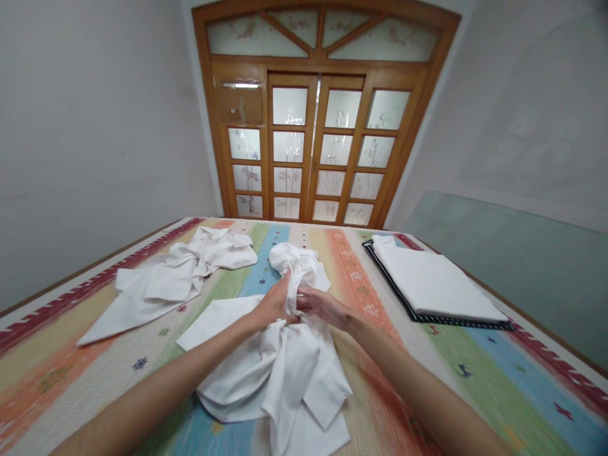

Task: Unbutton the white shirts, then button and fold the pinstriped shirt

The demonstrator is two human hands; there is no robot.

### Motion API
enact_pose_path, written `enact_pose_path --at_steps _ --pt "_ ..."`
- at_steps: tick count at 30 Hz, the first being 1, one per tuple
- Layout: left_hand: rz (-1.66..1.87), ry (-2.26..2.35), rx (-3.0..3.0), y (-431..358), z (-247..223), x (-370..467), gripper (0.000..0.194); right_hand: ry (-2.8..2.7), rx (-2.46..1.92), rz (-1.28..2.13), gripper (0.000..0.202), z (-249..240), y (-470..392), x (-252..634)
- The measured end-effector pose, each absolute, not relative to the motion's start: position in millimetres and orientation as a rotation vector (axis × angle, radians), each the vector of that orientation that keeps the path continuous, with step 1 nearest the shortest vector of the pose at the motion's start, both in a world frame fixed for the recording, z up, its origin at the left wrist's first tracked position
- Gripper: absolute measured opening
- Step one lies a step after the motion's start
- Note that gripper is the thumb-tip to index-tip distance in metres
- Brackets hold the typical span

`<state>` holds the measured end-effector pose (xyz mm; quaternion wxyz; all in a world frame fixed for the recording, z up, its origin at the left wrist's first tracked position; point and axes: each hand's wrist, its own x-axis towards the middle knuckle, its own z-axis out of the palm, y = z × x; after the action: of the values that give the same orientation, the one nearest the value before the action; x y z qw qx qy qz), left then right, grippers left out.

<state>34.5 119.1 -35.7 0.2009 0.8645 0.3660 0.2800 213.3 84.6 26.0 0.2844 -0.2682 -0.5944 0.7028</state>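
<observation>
A white cloth [294, 373], crumpled and gathered at its middle, lies in front of me on the striped bed cover. My left hand [274, 301] is closed on its gathered middle from the left. From the right, my right hand [323, 306] grips the same part, its fingers bent around a narrow upright strip of the fabric. Some fingertips of both hands are hidden in the folds. Beyond the hands the cloth bunches into a rounded end, and loose flaps spread towards me.
Another white cloth [178, 269], bunched at its middle, lies at the left. At the right, a folded white cloth [437, 278] rests on a black cloth with white marks [456, 321]. A pale green headboard-like panel [513, 253] stands along the right; wooden glazed doors [313, 142] are behind.
</observation>
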Motion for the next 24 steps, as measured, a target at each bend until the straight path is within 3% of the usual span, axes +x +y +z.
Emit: enact_pose_path --at_steps 4,8,13,17,21,24 --pt "0.675 1.147 2.592 107.2 -5.9 22.5 0.103 -1.867 -0.731 1.574 0.032 43.0 78.9 224.8" --pt "0.535 1.361 2.845 98.0 64.3 -6.6 0.080 -2.103 -0.841 1.234 0.033 60.9 70.9 241.1" --pt "0.577 1.924 2.968 91.5 173.9 -63.0 0.062 -2.100 -0.907 1.269 0.037 62.4 69.4 271.5" --pt "0.620 2.231 2.996 80.1 233.1 -94.2 0.052 -2.060 -0.956 1.311 0.036 50.7 74.4 292.2" --pt "0.782 2.476 2.898 85.0 248.1 -120.4 0.042 -2.081 -1.026 1.326 0.033 39.6 76.3 302.6" --pt "0.655 2.571 2.733 107.8 223.6 -146.4 0.045 -2.153 -1.065 1.299 0.031 34.4 75.1 303.2"
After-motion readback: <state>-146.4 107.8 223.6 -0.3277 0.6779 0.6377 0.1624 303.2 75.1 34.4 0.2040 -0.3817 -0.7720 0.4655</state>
